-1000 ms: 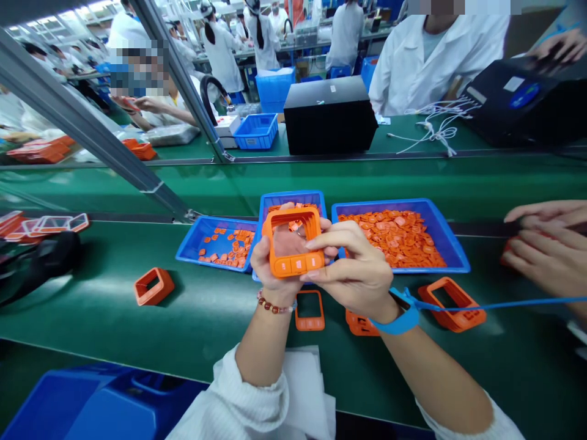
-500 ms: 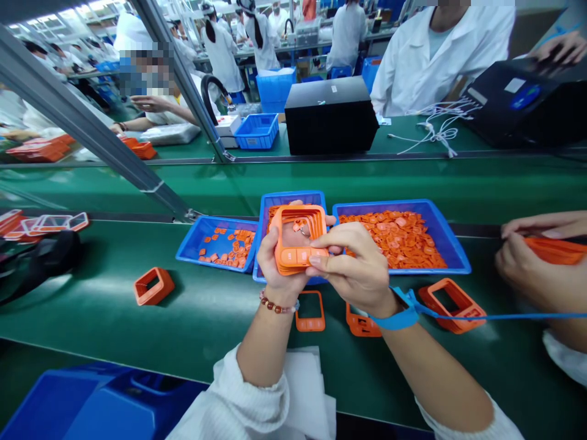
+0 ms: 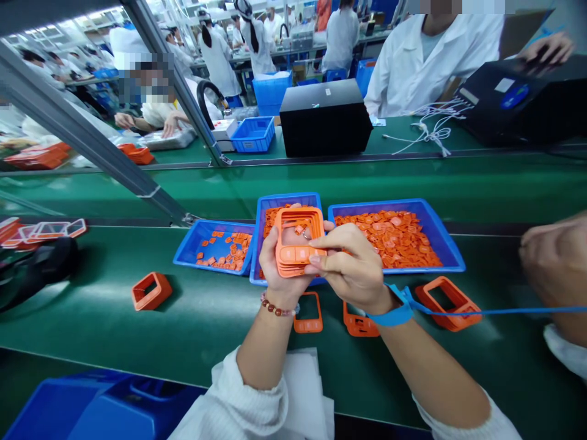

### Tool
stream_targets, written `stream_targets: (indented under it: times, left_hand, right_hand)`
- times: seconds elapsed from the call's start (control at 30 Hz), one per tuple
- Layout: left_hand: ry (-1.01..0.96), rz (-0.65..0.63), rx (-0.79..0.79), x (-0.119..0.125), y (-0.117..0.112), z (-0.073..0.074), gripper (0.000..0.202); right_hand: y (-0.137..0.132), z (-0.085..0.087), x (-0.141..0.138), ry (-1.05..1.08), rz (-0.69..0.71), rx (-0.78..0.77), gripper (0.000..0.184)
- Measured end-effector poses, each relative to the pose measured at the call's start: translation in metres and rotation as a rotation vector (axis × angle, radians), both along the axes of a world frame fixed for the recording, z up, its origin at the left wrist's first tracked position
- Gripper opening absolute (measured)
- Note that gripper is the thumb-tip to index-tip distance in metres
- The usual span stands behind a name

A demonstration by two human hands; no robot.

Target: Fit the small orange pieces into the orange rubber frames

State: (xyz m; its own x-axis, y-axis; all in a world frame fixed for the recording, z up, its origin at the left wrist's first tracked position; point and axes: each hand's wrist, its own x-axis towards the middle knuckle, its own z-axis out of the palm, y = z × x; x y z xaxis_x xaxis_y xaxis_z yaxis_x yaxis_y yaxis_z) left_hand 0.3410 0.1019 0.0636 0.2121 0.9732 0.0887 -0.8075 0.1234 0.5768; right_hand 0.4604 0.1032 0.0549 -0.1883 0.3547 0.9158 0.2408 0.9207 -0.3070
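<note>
My left hand [image 3: 280, 286] is wrapped round a small stack of orange plastic frames [image 3: 293, 254], held up above the bench with their large square openings facing me. Thumb and fingertips of my right hand [image 3: 356, 264] pinch the lower right corner of the stack's top frame, at the end of its row of orange buttons. Whatever may lie between those fingertips is hidden. Below my wrists, a single orange frame [image 3: 308, 330] lies flat on the green bench. Another orange frame piece [image 3: 360, 326] lies partly behind my right wrist, which wears a blue strap [image 3: 393, 314].
Behind my hands stand blue trays: left [image 3: 183, 252], middle [image 3: 262, 208] and right [image 3: 452, 260], holding small orange pieces. Stacked orange frames sit left [image 3: 160, 292] and right [image 3: 468, 321]. A blue cord runs right from my wrist, past a co-worker's hand [image 3: 557, 263].
My hands keep almost the same grip on the orange frames. The co-worker's hands at the right have shifted, and the orange parts they held are out of sight. The view has moved slightly.
</note>
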Motion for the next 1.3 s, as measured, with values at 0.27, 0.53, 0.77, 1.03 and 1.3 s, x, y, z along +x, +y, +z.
stream_targets:
  times: [0.27, 0.53, 0.77, 1.03, 1.3]
  left_hand:
    - [0.057, 0.108, -0.069, 0.002, 0.000, 0.000, 0.054]
    - [0.102, 0.086, -0.023, -0.003, 0.001, -0.002, 0.057]
    - [0.131, 0.094, -0.045, -0.003, 0.000, -0.004, 0.058]
    - [0.131, 0.113, -0.039, -0.003, 0.000, -0.003, 0.055]
    - [0.137, 0.127, -0.036, -0.004, 0.000, -0.006, 0.056]
  right_hand:
    - [-0.001, 0.001, -0.003, 0.000, -0.026, 0.011, 0.017]
    - [-0.004, 0.013, -0.003, 0.015, -0.006, -0.035, 0.024]
    - [-0.004, 0.021, 0.003, 0.017, 0.014, -0.036, 0.023]
    - [-0.004, 0.022, 0.004, -0.001, 0.009, -0.019, 0.021]
    - [-0.003, 0.022, 0.005, -0.016, -0.009, -0.027, 0.019]
